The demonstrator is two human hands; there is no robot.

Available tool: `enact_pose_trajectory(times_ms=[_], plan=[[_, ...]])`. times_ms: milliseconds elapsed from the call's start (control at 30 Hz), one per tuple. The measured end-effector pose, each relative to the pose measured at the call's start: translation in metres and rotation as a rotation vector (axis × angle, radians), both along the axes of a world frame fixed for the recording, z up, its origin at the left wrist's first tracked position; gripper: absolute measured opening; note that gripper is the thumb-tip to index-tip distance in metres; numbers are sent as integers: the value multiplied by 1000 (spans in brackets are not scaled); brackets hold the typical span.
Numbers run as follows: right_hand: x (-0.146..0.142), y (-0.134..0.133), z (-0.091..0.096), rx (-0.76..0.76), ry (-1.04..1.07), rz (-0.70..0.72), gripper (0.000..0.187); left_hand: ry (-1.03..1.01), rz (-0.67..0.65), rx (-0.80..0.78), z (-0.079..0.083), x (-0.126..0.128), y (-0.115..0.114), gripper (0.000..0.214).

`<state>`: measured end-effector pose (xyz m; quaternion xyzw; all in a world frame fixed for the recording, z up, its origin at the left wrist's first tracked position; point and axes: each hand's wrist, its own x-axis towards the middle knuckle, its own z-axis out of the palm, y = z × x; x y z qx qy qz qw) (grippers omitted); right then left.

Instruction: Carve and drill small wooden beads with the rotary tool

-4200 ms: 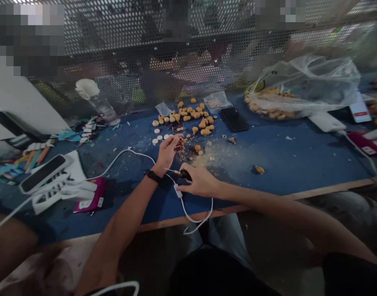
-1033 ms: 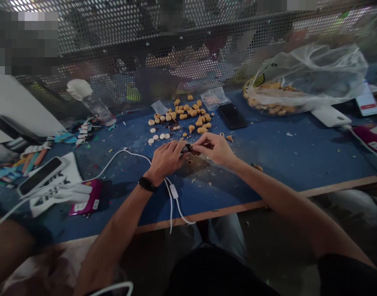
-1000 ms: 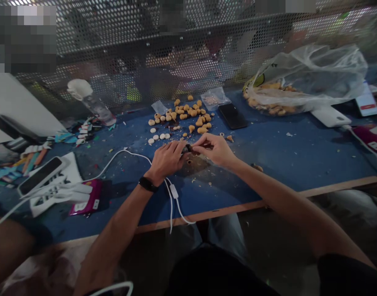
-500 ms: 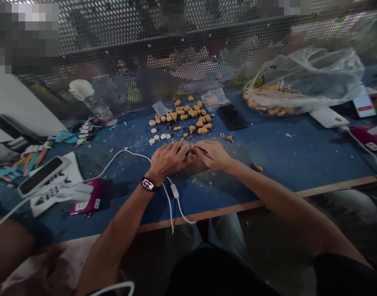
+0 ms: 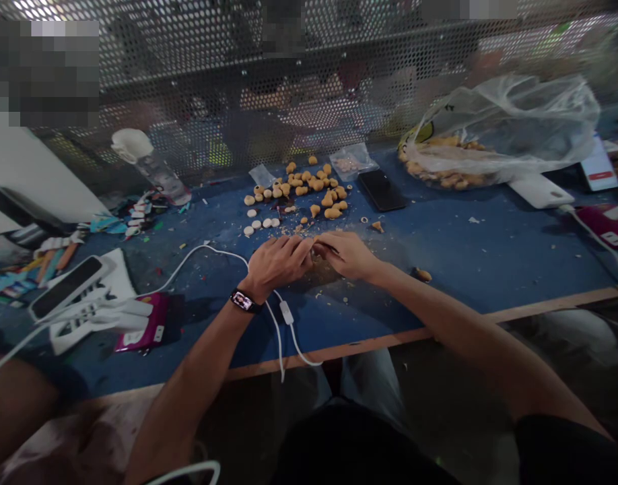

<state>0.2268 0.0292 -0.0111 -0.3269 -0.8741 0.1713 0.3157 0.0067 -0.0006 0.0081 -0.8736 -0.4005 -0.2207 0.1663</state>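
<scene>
a blue workbench (image 5: 470, 269) runs along a perforated metal screen (image 5: 299, 87), its top scattered with crumbs and scraps. at the far right, a plastic bag (image 5: 505, 121) holds a thick layer of golden pieces. mid-bench, a loose pile of tan pieces (image 5: 314, 185) lies just beside a small group of pale discs (image 5: 258, 223). so a fair number are out on the bench, while many more remain bagged. nearer the edge, the left hand (image 5: 276, 264) and right hand (image 5: 347, 256) meet, their fingers (image 5: 301, 252) curled and pinched close around a small piece (image 5: 315, 249), mostly hidden. i cannot tell what it is or how firmly it is held.
</scene>
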Motion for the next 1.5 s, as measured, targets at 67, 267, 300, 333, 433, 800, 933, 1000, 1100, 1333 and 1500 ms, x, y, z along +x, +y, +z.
enact_pose_trajectory(times_ms=[67, 267, 300, 333, 433, 800, 933, 1000, 1100, 1333, 1500], plan=[[-1, 0, 1, -1, 13, 4, 28, -4, 3, 1, 0, 0, 1, 18], [-1, -1, 4, 32, 60, 36, 26, 13, -11, 60, 2, 1, 2, 18], [-1, 0, 3, 37, 62, 36, 26, 22, -17, 77, 3, 1, 2, 18], [-1, 1, 2, 43, 62, 36, 25, 33, -20, 89, 3, 0, 2, 18], [0, 4, -2, 63, 49, 44, 21, 63, -15, 97, 2, -1, 4, 18], [1, 5, -2, 108, 84, 36, 18, 96, -20, 144, -1, -2, 7, 15], [0, 5, -5, 96, 152, 25, 12, 76, -36, 196, -3, -3, 8, 13], [0, 5, -6, 104, 151, 30, 11, 78, -41, 214, -3, -3, 9, 13], [0, 5, -5, 110, 161, 41, 11, 83, -27, 204, -3, -3, 9, 14], [0, 5, -2, 107, 172, 39, 13, 134, 34, 114, -4, -4, 9, 18], [0, 5, -2, 95, 175, 18, 17, 119, 25, 116, -5, -5, 11, 17]])
